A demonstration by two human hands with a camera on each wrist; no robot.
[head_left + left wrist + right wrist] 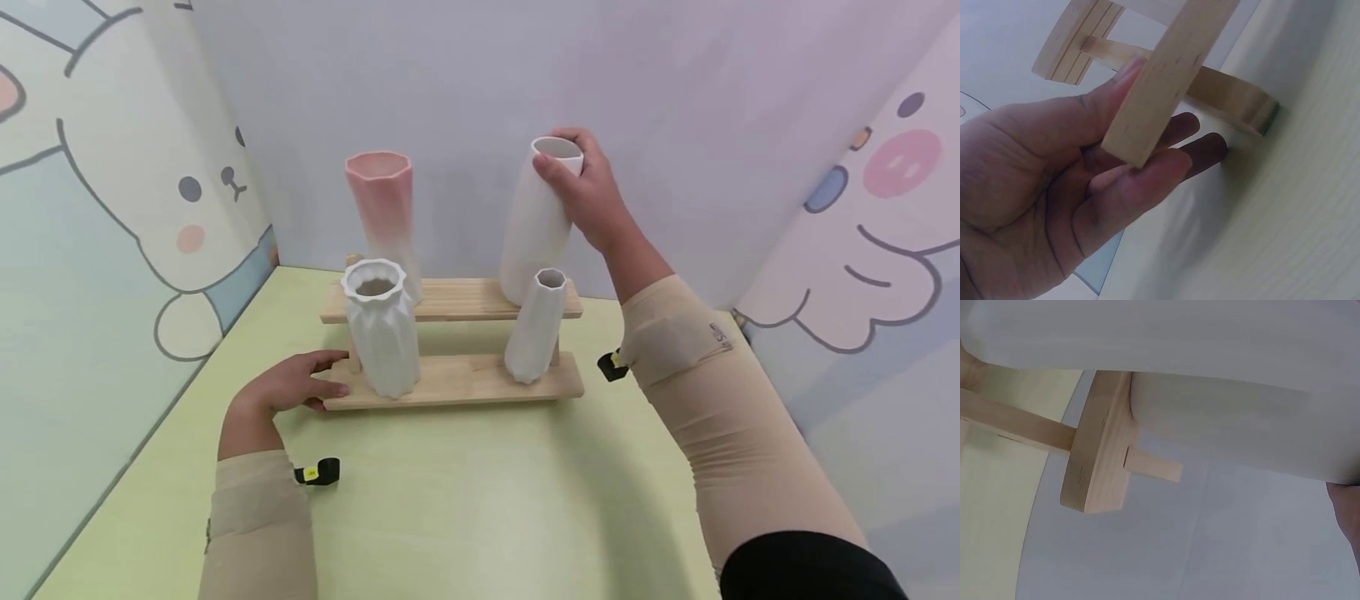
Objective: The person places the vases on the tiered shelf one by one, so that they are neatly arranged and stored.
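Note:
On the right half of the upper shelf stands a tall white vase [531,229]. My right hand [592,192] grips it near the rim, thumb in front and fingers round the back. In the right wrist view the vase's [1222,425] base sits at the shelf edge; little of the hand shows. My left hand [292,385] holds the left end of the two-tier wooden stand's [480,383] lower shelf. The left wrist view shows the board [1154,94] between thumb and fingers.
A pink-to-white vase [386,204] stands on the upper shelf's left. A ribbed white vase [384,342] and a slim white vase [536,329] stand on the lower shelf. The stand rests on a pale green table [450,500] before a wall [450,75].

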